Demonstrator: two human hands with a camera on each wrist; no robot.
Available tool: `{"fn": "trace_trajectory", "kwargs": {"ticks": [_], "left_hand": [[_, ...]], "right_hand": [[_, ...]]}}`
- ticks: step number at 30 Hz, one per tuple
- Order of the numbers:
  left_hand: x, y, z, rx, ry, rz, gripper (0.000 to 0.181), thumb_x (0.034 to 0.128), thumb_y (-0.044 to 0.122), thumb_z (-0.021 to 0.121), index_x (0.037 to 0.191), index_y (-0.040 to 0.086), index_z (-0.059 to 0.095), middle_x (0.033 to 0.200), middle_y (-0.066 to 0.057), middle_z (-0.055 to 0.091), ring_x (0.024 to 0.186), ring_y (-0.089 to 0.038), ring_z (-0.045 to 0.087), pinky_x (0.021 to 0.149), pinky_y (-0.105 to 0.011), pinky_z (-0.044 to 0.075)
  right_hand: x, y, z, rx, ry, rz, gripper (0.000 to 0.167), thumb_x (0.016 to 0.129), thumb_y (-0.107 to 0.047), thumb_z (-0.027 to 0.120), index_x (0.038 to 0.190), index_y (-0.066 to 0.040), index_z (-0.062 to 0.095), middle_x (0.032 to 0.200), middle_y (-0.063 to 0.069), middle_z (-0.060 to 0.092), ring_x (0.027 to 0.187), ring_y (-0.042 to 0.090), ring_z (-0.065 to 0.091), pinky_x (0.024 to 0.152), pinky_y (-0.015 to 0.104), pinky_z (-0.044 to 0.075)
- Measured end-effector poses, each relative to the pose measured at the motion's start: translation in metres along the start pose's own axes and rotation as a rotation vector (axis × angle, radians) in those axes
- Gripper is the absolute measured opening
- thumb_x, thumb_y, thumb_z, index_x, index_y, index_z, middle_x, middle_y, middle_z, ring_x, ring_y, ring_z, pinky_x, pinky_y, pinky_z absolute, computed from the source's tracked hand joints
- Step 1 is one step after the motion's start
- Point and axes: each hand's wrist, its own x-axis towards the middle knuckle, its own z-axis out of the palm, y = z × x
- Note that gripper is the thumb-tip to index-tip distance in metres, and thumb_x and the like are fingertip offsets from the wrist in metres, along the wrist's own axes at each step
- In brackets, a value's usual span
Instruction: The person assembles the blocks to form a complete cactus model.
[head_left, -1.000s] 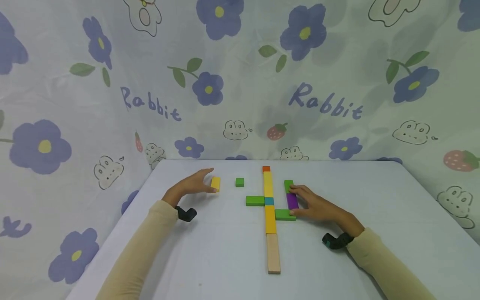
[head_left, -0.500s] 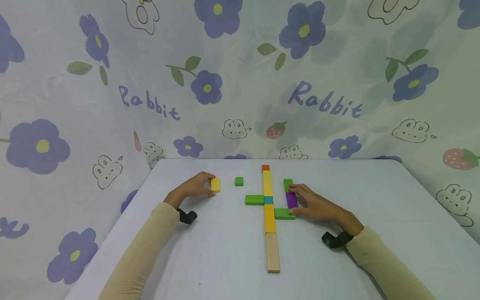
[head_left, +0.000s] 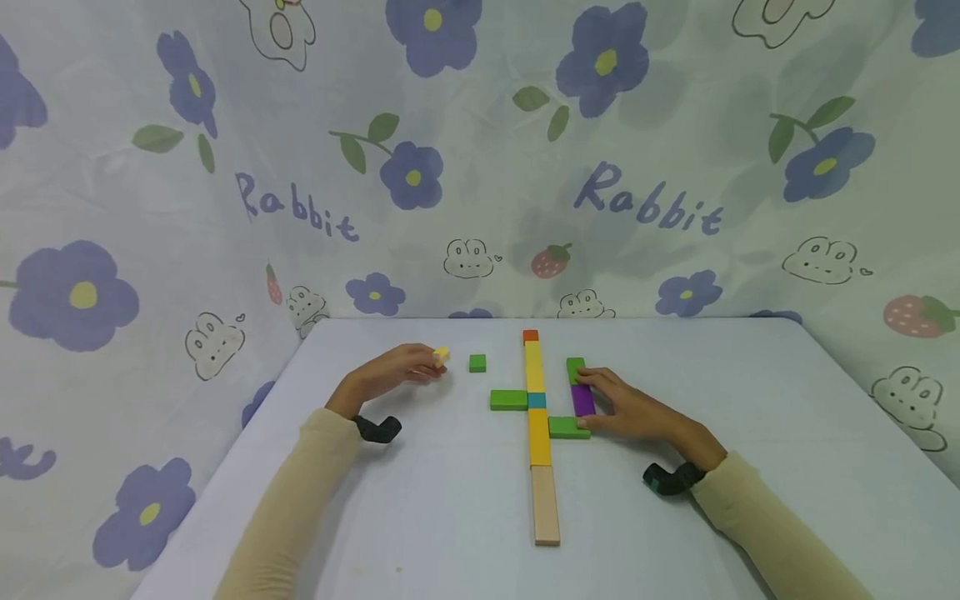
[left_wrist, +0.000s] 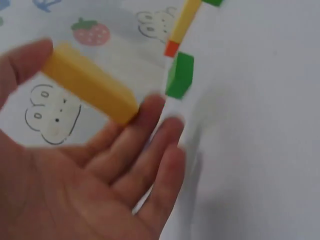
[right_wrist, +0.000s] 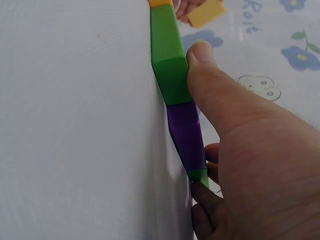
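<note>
My left hand [head_left: 396,371] pinches a yellow block [left_wrist: 92,82] between thumb and fingertips, off the table, left of a small green block [head_left: 477,363]. My right hand [head_left: 637,412] rests at a short column of blocks right of the long row. Its thumb touches the sideways green block [head_left: 568,427] near its right end. Its other fingertips touch the far green block [head_left: 575,370], and the purple block [head_left: 582,401] lies between them. In the right wrist view the purple block [right_wrist: 187,135] and near green block [right_wrist: 170,55] stand end to end beside the thumb.
Down the middle runs a row with an orange-red block [head_left: 531,336], yellow block [head_left: 534,367], blue block [head_left: 537,401], amber block [head_left: 540,437] and plain wooden block [head_left: 546,505]. A green block [head_left: 509,400] juts left from it. A printed cloth [head_left: 480,167] hangs behind the white table [head_left: 450,517].
My left hand has closed its fingers on the yellow block, lifted it from the table and turned it, moving slightly right. My right hand has stayed in place.
</note>
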Motion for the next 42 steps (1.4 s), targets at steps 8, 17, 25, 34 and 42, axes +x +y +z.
{"fn": "trace_trajectory", "kwargs": {"ticks": [8, 17, 25, 34, 42], "left_hand": [[0.021, 0.000, 0.030, -0.207, -0.296, 0.054, 0.048, 0.1048, 0.027, 0.046, 0.137, -0.009, 0.045, 0.141, -0.025, 0.057, 0.134, -0.032, 0.055, 0.110, -0.039, 0.045], [0.036, 0.004, 0.048, -0.062, -0.083, 0.060, 0.031, 0.1008, 0.025, 0.056, 0.122, 0.003, 0.054, 0.134, -0.013, 0.059, 0.128, -0.024, 0.054, 0.113, -0.041, 0.039], [0.041, 0.012, 0.063, 0.270, 0.092, 0.030, 0.060, 0.0861, 0.047, 0.071, 0.133, 0.014, 0.054, 0.151, -0.006, 0.048, 0.141, -0.029, 0.044, 0.118, -0.051, 0.032], [0.042, 0.018, 0.062, 0.492, 0.122, 0.011, 0.074, 0.0814, 0.048, 0.076, 0.140, 0.015, 0.048, 0.152, -0.008, 0.046, 0.128, -0.028, 0.051, 0.109, -0.049, 0.043], [0.047, 0.020, 0.059, 0.550, 0.113, 0.028, 0.074, 0.0829, 0.042, 0.078, 0.143, 0.014, 0.047, 0.141, -0.008, 0.053, 0.118, -0.024, 0.053, 0.106, -0.045, 0.045]], "right_hand": [[0.001, 0.002, 0.000, -0.003, 0.006, -0.012, 0.084, 0.087, -0.055, 0.072, 0.151, -0.011, 0.039, 0.159, 0.014, 0.031, 0.149, 0.039, 0.029, 0.115, 0.059, 0.032], [0.002, 0.002, 0.000, -0.009, -0.012, 0.011, 0.086, 0.085, -0.059, 0.071, 0.151, -0.014, 0.039, 0.160, 0.011, 0.030, 0.150, 0.036, 0.029, 0.116, 0.057, 0.032], [0.003, 0.002, 0.000, 0.001, -0.009, 0.017, 0.086, 0.085, -0.059, 0.072, 0.151, -0.014, 0.039, 0.160, 0.010, 0.031, 0.150, 0.036, 0.028, 0.117, 0.057, 0.031], [0.002, 0.003, 0.001, 0.006, -0.008, 0.007, 0.086, 0.085, -0.059, 0.072, 0.150, -0.014, 0.040, 0.161, 0.009, 0.030, 0.151, 0.036, 0.027, 0.117, 0.057, 0.030], [0.002, 0.003, 0.000, -0.007, -0.003, 0.001, 0.084, 0.086, -0.058, 0.071, 0.150, -0.013, 0.040, 0.160, 0.009, 0.031, 0.151, 0.035, 0.028, 0.118, 0.056, 0.031]]}}
